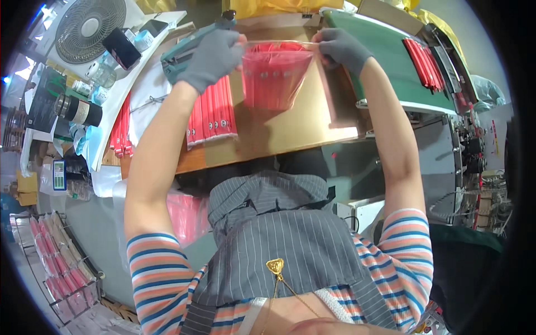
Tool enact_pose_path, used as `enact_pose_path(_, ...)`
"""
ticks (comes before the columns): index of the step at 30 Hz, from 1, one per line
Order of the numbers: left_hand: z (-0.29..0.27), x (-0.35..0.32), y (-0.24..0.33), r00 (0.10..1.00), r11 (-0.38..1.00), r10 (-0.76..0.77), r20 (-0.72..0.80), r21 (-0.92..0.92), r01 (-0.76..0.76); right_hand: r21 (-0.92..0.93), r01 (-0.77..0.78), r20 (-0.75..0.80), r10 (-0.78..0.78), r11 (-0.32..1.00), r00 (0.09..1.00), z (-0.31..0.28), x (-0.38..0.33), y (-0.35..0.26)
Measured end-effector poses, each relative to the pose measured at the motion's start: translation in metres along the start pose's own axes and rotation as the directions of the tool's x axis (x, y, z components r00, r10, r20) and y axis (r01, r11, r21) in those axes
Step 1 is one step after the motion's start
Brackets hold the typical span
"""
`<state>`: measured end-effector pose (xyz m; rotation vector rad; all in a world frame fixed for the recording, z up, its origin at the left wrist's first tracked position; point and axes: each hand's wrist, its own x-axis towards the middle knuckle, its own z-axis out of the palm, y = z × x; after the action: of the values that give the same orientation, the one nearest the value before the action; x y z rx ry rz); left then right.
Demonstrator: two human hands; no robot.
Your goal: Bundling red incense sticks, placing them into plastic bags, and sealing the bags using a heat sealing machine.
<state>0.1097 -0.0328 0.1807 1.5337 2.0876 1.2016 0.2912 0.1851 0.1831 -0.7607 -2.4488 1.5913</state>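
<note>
A clear plastic bag [276, 78] hangs upright above the worktop [290, 134], its open top edge stretched taut and level between two points. It is packed with slim red sticks standing side by side, their tops level near the opening. The bag narrows slightly toward its rounded bottom, which hangs just above the wood.
</note>
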Motion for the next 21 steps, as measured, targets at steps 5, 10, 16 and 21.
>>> enact_pose_path(5, -0.017, -0.025, 0.05, 0.992, 0.969, -0.111, -0.055, -0.229, 0.096, -0.356, 0.605, -0.185, -0.688, 0.712, 0.702, 0.007, -0.034, -0.05)
enact_pose_path(10, -0.029, -0.045, 0.078, 0.975, 0.994, 0.046, -0.217, -0.087, -0.067, -0.669, 0.673, 0.144, -0.833, 0.316, 0.535, 0.063, -0.011, -0.047)
enact_pose_path(16, -0.034, -0.045, -0.04, 0.969, 0.815, -0.216, 0.122, -0.524, 0.248, -0.029, 0.62, -0.038, -0.62, 0.784, 0.783, 0.111, 0.065, -0.067)
enact_pose_path(21, 0.023, -0.045, -0.146, 0.875, 0.584, -0.481, -0.06, -0.766, 0.268, -0.517, 0.284, -0.43, -0.532, 0.807, 0.729, 0.13, 0.198, -0.011)
